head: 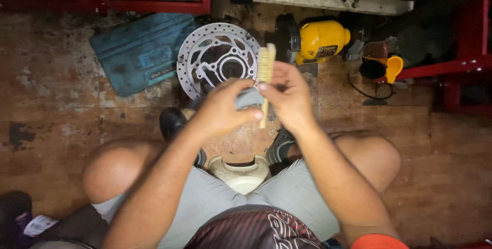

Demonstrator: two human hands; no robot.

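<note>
Brush (265,69) with pale bristles and a light handle stands upright between the two hands, bristle head above the fingers. The right hand (288,95) is closed around its handle. The left hand (223,108) is curled around a small grey part (250,97), pressed against the brush just beside the right hand's fingers. Beyond both hands, on the worn wooden floor (61,110), lies a drilled metal brake disc (218,59). A yellow power tool (318,39) rests past the right hand, and a blue plastic case (141,52) lies beyond the left hand, off to its outer side.
</note>
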